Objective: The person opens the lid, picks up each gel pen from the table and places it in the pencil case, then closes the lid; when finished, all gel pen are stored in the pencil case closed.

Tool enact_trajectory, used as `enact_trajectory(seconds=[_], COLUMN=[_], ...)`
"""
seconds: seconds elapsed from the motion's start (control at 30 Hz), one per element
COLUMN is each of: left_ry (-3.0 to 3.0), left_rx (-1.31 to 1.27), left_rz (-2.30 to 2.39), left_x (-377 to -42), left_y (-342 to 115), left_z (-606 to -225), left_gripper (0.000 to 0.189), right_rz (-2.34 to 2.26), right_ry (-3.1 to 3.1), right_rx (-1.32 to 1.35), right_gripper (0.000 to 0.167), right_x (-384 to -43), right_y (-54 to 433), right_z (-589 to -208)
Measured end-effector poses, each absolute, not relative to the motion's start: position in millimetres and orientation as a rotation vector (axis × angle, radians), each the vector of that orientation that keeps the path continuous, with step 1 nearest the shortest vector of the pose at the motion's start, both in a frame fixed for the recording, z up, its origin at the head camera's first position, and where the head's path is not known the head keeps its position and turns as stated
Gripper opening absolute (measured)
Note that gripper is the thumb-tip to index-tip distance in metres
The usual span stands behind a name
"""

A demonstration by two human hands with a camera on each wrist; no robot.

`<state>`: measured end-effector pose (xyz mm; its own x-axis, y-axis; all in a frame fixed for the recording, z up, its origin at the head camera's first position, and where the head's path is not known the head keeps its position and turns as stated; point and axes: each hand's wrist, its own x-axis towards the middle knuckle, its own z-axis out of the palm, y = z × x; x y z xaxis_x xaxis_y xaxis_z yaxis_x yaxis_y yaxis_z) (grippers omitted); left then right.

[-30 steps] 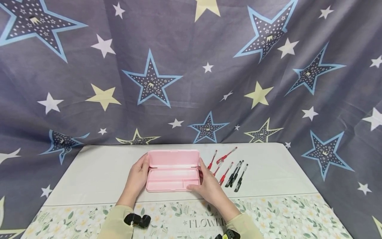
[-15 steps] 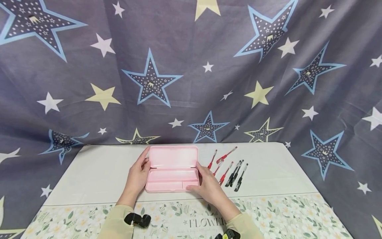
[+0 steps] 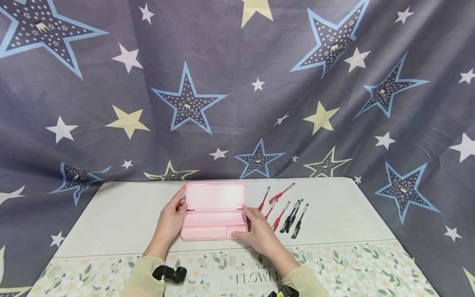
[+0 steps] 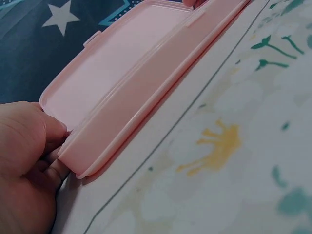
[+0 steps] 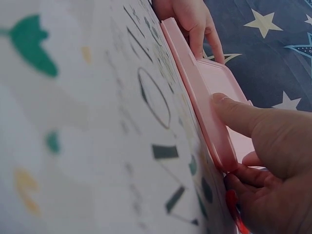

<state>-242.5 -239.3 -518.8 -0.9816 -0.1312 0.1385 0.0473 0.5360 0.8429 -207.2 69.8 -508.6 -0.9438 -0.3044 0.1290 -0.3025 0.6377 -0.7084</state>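
Pink case (image 3: 208,217), long axis crosswise, lid (image 3: 216,196) rearward

left: pale-yellow sleeve (image 3: 144,275) is covering forearm, black wrist camera (image 3: 170,274) is protruding | right: matching sleeve (image 3: 306,281) is ending beside black wrist unit (image 3: 291,291), yellow marking showing

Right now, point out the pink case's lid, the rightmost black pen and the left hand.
Pink case's lid (image 3: 216,196): head view, middle of its inner face.
Rightmost black pen (image 3: 299,222): head view, about halfway along.
Left hand (image 3: 170,218): head view, middle of the hand.
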Motion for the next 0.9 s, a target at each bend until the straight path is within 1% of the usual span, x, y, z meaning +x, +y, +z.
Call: enact_trajectory(seconds=[0.3, 0.43, 0.67, 0.9], left_ry=[-2.581, -2.577, -2.577, -2.568], left_rx=[0.074, 0.079, 0.079, 0.076], left_rz=[-1.418, -1.426, -1.423, -1.426], left_x=[-241.4, -241.6, -240.9, -241.0], left_y=[-240.3, -239.6, -238.0, -237.8], left_z=[-520.7, -521.2, -519.5, -520.7], left_gripper=[0.063, 0.063, 0.063, 0.063], right_rz=[-1.206, -1.170, -1.241, -1.274], right_ry=[2.847, 2.872, 2.951, 3.041], right_rx=[-0.525, -0.514, -0.565, -0.525], right_gripper=[0.092, 0.088, 0.074, 0.060], right_x=[-207.0, -208.5, -211.5, -222.4], right_y=[68.6, 70.4, 78.2, 94.2], right_z=[-505.6, -503.1, -492.4, -485.6])
